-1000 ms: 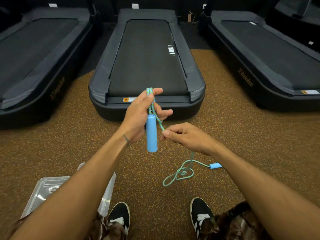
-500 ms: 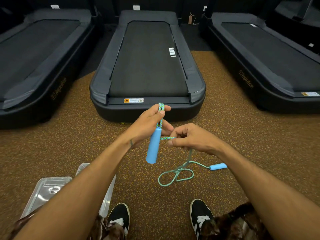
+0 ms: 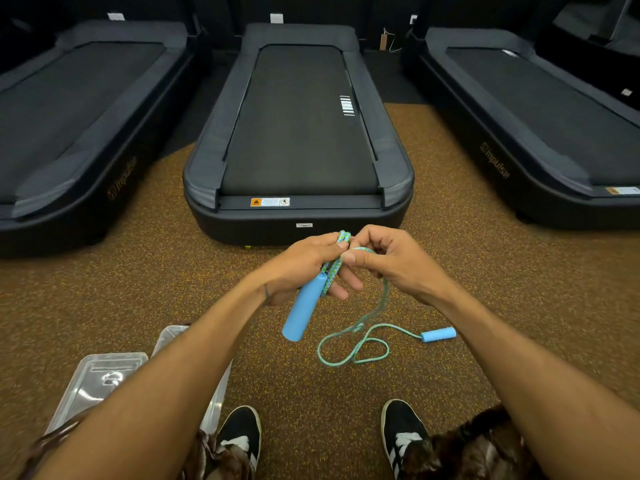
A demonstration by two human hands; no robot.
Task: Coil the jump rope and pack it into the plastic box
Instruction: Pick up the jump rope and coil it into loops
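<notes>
Head view: the plastic box (image 3: 104,379) is half hidden by an arm (image 3: 166,393). The jump rope (image 3: 331,271) is clamped by the left hand (image 3: 304,268), pinched by the right hand (image 3: 391,263), now brought closer; slack is trailed on the floor (image 3: 138,271).

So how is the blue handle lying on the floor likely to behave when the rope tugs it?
The handle looks like a foam cylinder on its side, so probably light and apt to roll or skid. The rope lies in slack loops, so it seems floppy; those would likely straighten before the handle moves.
</notes>
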